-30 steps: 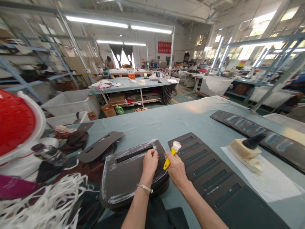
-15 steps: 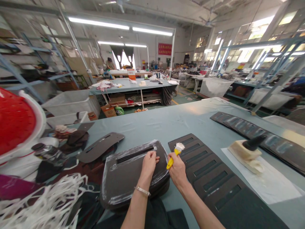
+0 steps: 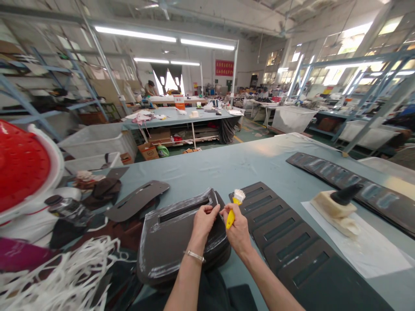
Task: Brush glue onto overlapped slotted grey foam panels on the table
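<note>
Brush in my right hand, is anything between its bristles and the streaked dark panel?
Nothing visible stands between the bristles and the far right corner of the panel; your left hand covers some of it nearby.

Colours/patterns: dark grey-brown pieces on a pale blue-green bench (image 3: 201,168).
The brush (image 3: 230,218) is coloured yellow at the handle, white at the bristles. The panel stack (image 3: 175,239) is toned dark grey-brown, its border streaked white; the slotted panel (image 3: 286,238) is toned likewise, patterned with parallel slots shown in dark teal. The long panel (image 3: 385,203) is marked by whitish smears. The block (image 3: 329,206) is seen as cream, its cone part black; the sheet (image 3: 379,255), plain white. The bracelet (image 3: 196,256) is finished silver. The strips (image 3: 65,276) are seen as white, the dimpled item (image 3: 22,166) red, the banner (image 3: 224,68) red, lettered in yellow.
</note>
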Demonstrator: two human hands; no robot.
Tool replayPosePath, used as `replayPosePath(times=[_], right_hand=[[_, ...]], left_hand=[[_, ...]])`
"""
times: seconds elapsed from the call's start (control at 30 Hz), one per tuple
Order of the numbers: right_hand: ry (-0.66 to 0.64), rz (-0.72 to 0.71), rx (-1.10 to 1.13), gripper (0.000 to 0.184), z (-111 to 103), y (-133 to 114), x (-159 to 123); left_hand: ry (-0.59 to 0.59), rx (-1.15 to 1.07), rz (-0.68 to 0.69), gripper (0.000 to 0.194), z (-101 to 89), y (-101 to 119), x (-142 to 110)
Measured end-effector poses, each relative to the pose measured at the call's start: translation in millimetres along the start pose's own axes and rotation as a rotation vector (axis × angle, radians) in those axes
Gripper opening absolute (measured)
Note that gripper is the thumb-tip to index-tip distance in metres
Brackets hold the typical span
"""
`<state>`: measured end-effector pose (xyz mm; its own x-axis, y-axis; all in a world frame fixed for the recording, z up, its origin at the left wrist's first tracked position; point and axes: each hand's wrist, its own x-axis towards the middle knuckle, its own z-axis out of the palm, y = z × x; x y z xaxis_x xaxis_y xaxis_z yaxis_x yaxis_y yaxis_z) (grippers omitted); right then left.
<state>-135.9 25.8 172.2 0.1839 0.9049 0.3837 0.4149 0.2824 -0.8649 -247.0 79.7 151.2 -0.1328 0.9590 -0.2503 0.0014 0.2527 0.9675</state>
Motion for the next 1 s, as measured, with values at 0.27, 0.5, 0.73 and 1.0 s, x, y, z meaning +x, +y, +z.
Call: replayPosePath(times=[0.27,0.5,0.73,1.0], right_hand=[[0.090,-0.061,-0.110,0.023,-1,8,-8],[-0.166,-0.031,-0.052,0.020,-5,34,-20],[-0.166,0.215,0.393,0.024,-34,22,-13],[-0.242,0.523,1.033,0.036,-139,19,-62]], left_hand=[[-0.056,-0.146,0.019,0.023,-6.7,4,-8],[-0.102,-0.364,0.152,0.019,-47.5,58,-83],[-0.179,-0.634,0.219,0.027,-53.4,125,-209],[0.096,-0.867,-0.035,0.026,10.7,96,-263]])
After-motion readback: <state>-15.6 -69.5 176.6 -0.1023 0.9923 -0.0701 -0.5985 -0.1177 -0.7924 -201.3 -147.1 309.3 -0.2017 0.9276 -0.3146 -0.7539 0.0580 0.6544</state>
